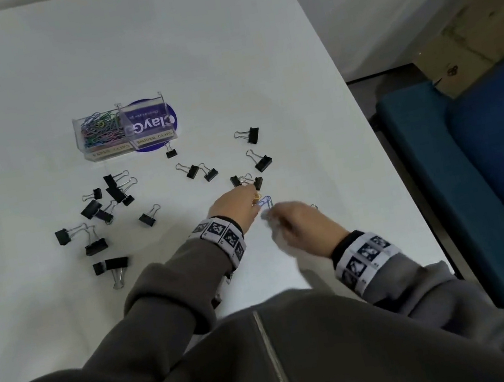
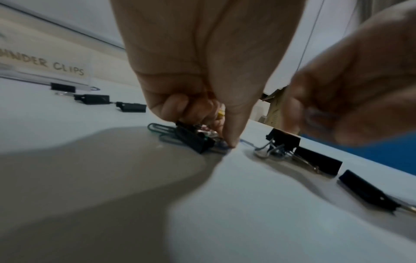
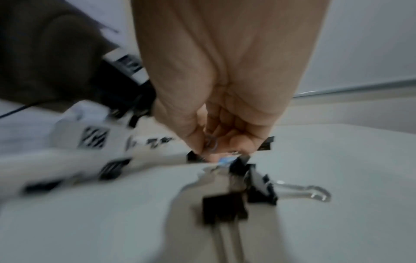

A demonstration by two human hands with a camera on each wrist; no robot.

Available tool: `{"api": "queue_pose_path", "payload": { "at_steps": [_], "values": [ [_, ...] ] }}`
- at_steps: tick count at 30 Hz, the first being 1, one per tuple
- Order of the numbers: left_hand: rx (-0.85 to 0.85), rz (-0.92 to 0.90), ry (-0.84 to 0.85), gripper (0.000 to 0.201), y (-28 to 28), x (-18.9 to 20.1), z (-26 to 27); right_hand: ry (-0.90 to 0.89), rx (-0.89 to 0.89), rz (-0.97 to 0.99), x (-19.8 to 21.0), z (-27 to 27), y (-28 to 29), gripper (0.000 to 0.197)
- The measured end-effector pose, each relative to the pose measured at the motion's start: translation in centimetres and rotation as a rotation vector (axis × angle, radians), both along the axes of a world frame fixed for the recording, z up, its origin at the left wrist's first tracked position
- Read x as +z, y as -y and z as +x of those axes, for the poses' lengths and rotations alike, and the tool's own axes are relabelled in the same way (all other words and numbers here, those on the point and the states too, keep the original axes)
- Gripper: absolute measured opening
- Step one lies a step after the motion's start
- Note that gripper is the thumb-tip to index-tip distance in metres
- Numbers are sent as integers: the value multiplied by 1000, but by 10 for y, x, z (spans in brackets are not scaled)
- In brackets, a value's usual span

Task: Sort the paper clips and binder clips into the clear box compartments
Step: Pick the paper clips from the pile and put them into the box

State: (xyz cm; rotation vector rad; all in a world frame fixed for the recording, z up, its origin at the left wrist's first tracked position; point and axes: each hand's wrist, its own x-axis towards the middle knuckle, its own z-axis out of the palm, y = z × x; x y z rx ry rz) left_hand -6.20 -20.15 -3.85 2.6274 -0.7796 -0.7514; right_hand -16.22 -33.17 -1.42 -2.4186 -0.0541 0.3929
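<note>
Thin blue wire, the paper clip (image 1: 266,202) lies flat on the counter (image 1: 256,66) between curled hands, fingertip-pinned by the left hand (image 1: 236,206), and is judged light, springy, best pinched edgewise; the right hand's (image 1: 299,223) hold cannot be told

Person in dark grey zip-up top, marker bands on both wrists.
Top (image 1: 274,370): dark grey-brown fabric w/ silver zip (image 1: 272,347) down the centre front, long sleeves to the wrists. Left wristband (image 1: 223,234) & right wristband (image 1: 365,258): white w/ black square coded patterns; the right one has a black edge toward the hand.
</note>
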Motion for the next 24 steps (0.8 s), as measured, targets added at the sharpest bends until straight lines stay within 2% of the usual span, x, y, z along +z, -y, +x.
{"api": "queue_pose_path", "payload": {
  "at_steps": [3,7,11,12,13,15,20,24],
  "values": [
    [54,-64,-25,12,-11,0,0,56,-198,11,13,20,19,17],
    [118,-146,-56,14,-21,1,-6,-65,-421,119,7,45,23,17],
    [160,-236,-61,19,-29,1,-11,-168,-247,22,0,54,7,10],
    [160,-265,-68,21,-31,1,-11,-189,-185,-16,0,54,3,15],
    [157,-296,-79,22,-32,3,-12,-185,-137,-49,-3,55,-2,19],
    [175,-381,-88,20,-38,6,-15,-141,-134,-53,-4,57,-12,14],
    [487,-623,-124,10,-63,20,-9,-39,-238,258,6,72,-35,12],
    [605,-749,-150,13,-88,38,3,-76,-166,430,23,98,-65,23]
  ]
}}
